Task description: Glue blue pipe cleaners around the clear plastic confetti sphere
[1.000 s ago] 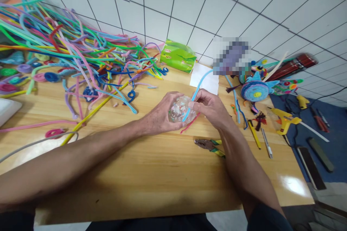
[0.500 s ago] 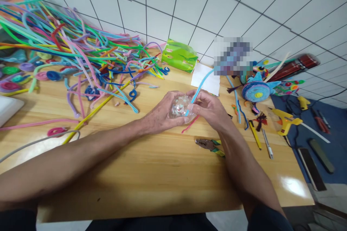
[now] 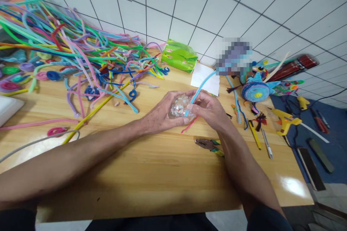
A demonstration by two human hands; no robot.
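My left hand is wrapped round a clear, rounded piece with glittery flecks, held above the middle of the table. Its exact kind I cannot make out. A light blue pipe cleaner is pinched between the thumb and fingers of my right hand, its lower end lying against the clear piece. The pipe cleaner's upper part curves up to the right into a blurred patch. Below the hands a pink-red strand shows on the table. Pliers with green and yellow handles lie beside my right forearm.
A heap of coloured pipe cleaners covers the back left. Behind my hands are a green packet and white paper. At right are a blue coiled craft piece, a yellow glue gun and a craft knife.
The upper part of the light blue pipe cleaner has swung slightly to the right. Both hands keep nearly the same place and grip.
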